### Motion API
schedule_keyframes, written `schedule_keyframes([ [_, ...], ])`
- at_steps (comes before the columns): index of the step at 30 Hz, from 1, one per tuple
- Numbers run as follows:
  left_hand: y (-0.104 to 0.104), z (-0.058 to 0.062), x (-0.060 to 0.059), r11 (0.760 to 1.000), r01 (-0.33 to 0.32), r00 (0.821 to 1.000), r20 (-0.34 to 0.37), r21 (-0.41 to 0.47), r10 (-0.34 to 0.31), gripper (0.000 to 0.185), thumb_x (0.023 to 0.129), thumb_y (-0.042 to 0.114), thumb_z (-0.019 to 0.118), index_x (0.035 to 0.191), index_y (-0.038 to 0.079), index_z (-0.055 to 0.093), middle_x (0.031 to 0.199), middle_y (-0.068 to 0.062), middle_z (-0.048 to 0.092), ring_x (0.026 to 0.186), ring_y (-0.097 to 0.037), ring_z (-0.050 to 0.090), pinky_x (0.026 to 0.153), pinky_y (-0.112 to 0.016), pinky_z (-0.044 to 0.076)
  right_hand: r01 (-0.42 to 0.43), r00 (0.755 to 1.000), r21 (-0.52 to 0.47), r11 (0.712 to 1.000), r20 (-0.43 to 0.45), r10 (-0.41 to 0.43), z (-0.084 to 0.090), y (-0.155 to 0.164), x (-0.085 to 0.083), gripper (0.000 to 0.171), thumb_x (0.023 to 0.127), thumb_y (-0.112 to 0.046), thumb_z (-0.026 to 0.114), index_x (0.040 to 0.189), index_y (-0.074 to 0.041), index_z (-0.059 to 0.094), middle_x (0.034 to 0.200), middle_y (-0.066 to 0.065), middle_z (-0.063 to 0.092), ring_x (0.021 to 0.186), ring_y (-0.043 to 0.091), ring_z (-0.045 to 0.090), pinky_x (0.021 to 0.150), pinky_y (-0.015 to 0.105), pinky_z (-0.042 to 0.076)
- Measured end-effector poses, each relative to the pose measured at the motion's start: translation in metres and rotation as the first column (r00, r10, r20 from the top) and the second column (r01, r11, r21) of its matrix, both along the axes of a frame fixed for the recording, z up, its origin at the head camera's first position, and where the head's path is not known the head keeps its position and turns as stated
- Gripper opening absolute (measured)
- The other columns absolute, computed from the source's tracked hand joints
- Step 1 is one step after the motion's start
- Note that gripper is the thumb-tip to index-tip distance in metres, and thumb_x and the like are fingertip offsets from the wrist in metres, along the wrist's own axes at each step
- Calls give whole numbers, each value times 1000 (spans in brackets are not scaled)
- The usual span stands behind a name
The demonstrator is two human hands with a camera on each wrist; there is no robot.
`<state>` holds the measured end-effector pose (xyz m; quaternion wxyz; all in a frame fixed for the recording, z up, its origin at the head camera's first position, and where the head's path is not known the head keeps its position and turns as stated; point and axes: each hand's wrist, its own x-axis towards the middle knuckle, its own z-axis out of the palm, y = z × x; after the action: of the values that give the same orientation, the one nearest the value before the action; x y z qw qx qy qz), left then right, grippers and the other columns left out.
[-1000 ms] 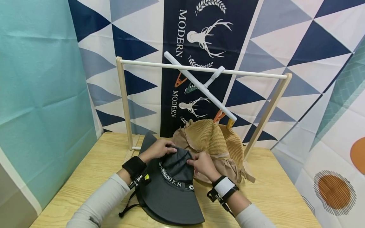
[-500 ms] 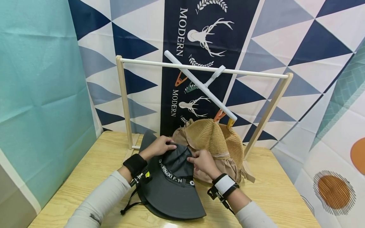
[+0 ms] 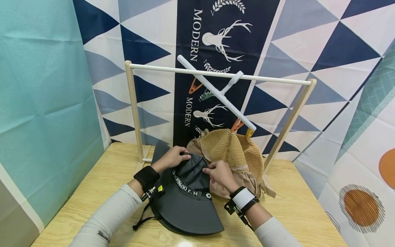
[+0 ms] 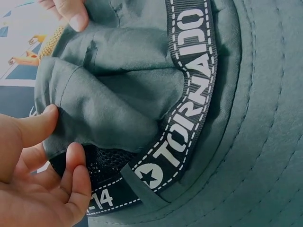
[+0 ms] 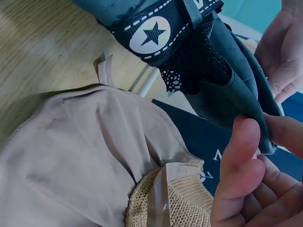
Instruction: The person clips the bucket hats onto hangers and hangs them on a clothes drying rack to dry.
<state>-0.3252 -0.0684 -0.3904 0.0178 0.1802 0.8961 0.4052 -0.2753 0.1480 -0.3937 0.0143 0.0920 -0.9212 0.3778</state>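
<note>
Left hand (image 3: 172, 157) has its fingers curled over the far top edge of the grey hat's (image 3: 188, 202) crown, thumb and fingers pinching the fabric, and the right hand (image 3: 217, 174) pinches the same crown from its own side, so both hands are gripping 1 hat between them. The hat sits right under the hands on the wooden table (image 3: 92, 185), brim spread toward the person, its black lettered band (image 3: 189, 188) just below the knuckles. Looks like the crown is being shaped or gathered for lifting. Just beyond the right hand lies the straw hat (image 3: 229, 151), touching the grey one, under 2 clips of the white hanger (image 3: 217, 92) on the rack (image 3: 216, 73). Next move, I'd judge, needs a firm pinch and a lift clear of the straw hat.
</note>
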Motion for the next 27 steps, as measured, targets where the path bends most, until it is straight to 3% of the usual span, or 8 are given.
schedule_keyframes([
  [4,3,0,-1,1000,-1,1000,-7,-5,1,17,96,18,62,84,7,62,76,-2,53,65,-14,47,63,-25,36,7,1000,-1,1000,0,-7,-1,1,0,30,87,-23,73,63,-8,65,49,7,57,40,13,55,49,25,42],
  [11,3,2,-3,1000,-15,999,-36,-12,14,15,97,19,61,90,6,65,84,-7,60,70,-15,50,66,-26,38,10,1000,-1,1000,3,-10,2,1,-2,30,89,-25,72,64,-8,66,57,21,62,40,16,54,52,26,43],
  [16,2,4,-4,1000,-20,999,-27,-14,20,15,97,19,61,96,6,67,88,-7,62,73,-15,52,68,-26,39,2,1000,3,1000,-1,-2,5,0,-4,32,89,-26,71,63,-8,64,52,14,59,40,14,54,52,26,42],
  [22,2,8,-8,1000,14,1000,-21,10,-14,16,97,19,61,87,7,62,82,-5,58,69,-15,48,65,-26,38,36,999,14,999,-1,-36,5,4,-8,37,89,-31,72,61,-9,61,52,14,59,40,14,54,52,27,43],
  [27,2,13,-10,1000,9,1000,-22,-1,-9,15,97,22,61,89,8,63,92,-6,63,76,-15,53,70,-27,40,29,1000,11,1000,-11,-29,6,7,-11,42,88,-34,72,57,-11,56,49,12,57,40,15,54,53,27,43],
])
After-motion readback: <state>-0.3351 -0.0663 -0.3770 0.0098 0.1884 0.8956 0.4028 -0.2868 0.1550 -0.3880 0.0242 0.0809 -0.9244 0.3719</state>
